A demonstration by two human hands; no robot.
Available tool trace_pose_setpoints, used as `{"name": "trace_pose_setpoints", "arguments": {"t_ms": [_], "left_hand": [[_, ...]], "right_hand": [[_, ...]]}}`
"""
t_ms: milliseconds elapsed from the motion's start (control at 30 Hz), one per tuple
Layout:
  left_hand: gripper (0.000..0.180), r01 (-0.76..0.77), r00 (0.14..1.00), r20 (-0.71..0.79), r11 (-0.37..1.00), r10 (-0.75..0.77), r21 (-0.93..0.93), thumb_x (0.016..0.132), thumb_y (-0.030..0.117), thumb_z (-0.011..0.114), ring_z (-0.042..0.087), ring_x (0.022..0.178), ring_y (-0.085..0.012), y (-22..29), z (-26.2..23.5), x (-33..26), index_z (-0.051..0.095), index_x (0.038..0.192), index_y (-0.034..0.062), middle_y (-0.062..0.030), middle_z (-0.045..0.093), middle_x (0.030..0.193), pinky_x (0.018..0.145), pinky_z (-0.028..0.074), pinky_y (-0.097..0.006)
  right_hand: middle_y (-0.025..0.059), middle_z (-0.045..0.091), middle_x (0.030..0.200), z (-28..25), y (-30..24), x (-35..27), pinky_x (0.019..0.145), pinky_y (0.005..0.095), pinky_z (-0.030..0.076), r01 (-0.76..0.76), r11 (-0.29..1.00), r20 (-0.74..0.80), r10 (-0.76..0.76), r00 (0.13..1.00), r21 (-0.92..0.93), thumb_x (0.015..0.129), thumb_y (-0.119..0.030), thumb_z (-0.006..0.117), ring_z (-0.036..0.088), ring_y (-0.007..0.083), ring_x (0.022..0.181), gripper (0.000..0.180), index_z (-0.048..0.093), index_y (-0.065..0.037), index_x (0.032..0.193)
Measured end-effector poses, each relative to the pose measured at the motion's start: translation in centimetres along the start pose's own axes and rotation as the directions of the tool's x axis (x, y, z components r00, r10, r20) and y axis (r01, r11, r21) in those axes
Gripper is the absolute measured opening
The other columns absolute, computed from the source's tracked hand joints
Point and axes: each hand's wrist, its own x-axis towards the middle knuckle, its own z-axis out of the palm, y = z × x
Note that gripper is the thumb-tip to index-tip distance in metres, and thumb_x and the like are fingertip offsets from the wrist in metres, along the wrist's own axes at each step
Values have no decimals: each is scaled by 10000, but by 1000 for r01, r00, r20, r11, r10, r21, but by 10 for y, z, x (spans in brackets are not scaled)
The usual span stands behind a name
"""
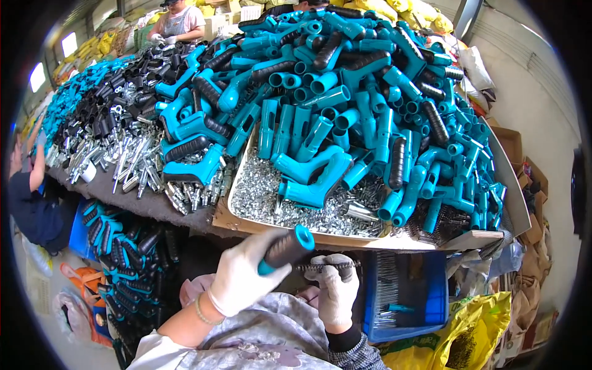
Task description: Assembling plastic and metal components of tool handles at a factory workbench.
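My left hand (246, 274), in a white glove, is closed around a teal tool housing with a black ribbed grip (290, 250). The housing's round open end points up and to the right. Close beside it, my right hand (336, 290), also gloved in white, pinches a thin dark coil spring (308, 267) that lies sideways toward the housing. Whether the spring touches the housing is hard to tell. Beyond both hands, a shallow tray (271, 226) holds many small silver metal pieces, with a teal pistol-shaped housing (308, 191) lying on them.
Teal housings (327, 98) are heaped high on the table. To the left lie silver metal shafts (132, 160) and black sleeves (132, 80). Below the edge stand a blue bin (410, 308) with thin rods, a yellow bag (475, 333) and stacked housings (126, 265). Co-workers (179, 24) stand across and at left.
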Motion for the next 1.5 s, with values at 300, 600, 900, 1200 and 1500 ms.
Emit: {"name": "trace_pose_setpoints", "arguments": {"t_ms": [300,600,900,1200,1500], "left_hand": [[560,5,997,77,998,-9,56,696,137,845,707,929,-352,-24,-12,-51,615,1202,65,-150,706,1053,788,586,-393],[568,171,985,31,980,-169,-99,753,169,804,710,900,-352,-42,-31,-82,585,1271,95,-161,704,1039,736,575,-393],[561,211,976,-23,967,-216,-143,768,172,810,716,882,-358,-58,-72,-96,580,1270,71,-168,717,986,725,580,-380],[547,376,926,32,926,-376,11,794,235,792,710,867,-372,-76,-98,-107,576,1270,73,-179,715,981,731,584,-420],[576,342,923,-130,928,-361,-148,770,186,785,727,911,-334,-81,-114,-93,573,1285,37,-189,713,977,806,577,-371]], "right_hand": [[93,686,1064,19,23,-14,824,309,569,-100,944,177,162,971,-316,904,-56,675,676,158,936,335,599,40,1216],[70,670,884,44,37,-27,593,254,454,-356,925,392,380,838,-136,850,-444,766,588,126,682,643,577,13,1261],[129,675,815,78,33,-12,574,291,502,-428,877,554,471,686,-216,830,-417,793,608,177,612,629,596,65,1184],[113,660,862,81,32,-1,580,313,525,-205,862,454,430,780,-464,849,-193,764,634,191,627,295,649,38,991],[87,655,859,85,87,-12,682,269,520,195,851,317,-35,948,-489,885,5,656,622,131,723,164,652,39,1045]]}}
